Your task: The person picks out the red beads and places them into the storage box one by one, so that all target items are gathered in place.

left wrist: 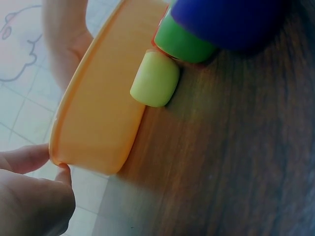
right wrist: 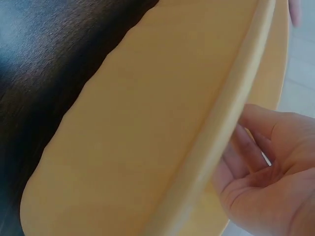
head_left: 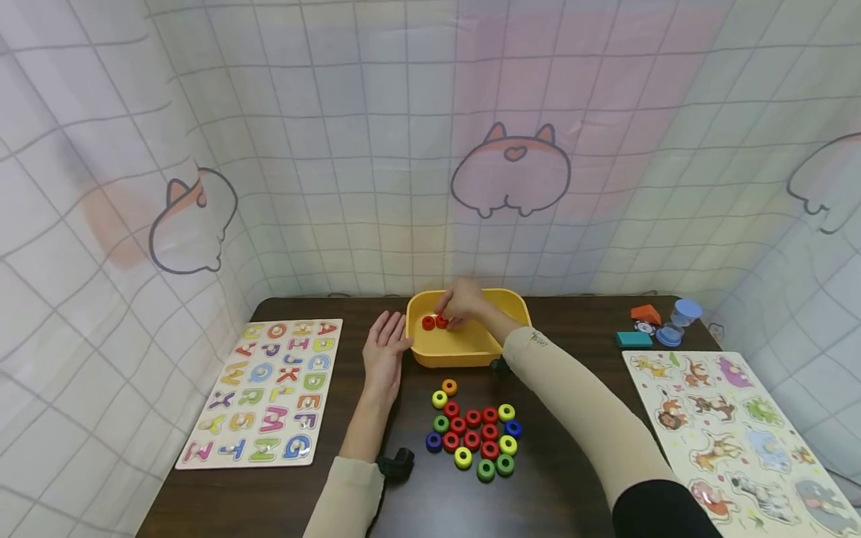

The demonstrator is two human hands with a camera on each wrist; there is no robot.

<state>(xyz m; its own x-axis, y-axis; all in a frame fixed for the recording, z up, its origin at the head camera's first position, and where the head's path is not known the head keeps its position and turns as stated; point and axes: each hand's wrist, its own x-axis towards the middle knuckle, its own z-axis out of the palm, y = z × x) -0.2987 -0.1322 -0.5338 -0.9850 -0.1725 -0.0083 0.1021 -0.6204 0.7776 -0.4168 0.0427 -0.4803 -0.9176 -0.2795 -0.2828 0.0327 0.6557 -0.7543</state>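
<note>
A yellow tray (head_left: pixel 464 360) stands at the back of the dark table. My left hand (head_left: pixel 383 357) is at its left end, thumb and a fingertip pinching the rim in the left wrist view, the other fingers extended. Reaching over the tray from the right, my right hand (head_left: pixel 463 301) has its fingertips about a red ring (head_left: pixel 442 321) inside. Another red ring (head_left: pixel 428 323) lies just left of it. The right wrist view shows curled fingers (right wrist: pixel 261 118) behind the tray wall (right wrist: pixel 123 98); the tray hides their tips.
In front of the tray lie several rings (head_left: pixel 472 441) in red, yellow, green, blue and orange. A letter puzzle board (head_left: pixel 265 392) is at left, an animal board (head_left: pixel 747 441) at right. Small blocks (head_left: pixel 634 340) and a blue-lidded timer (head_left: pixel 676 323) sit back right.
</note>
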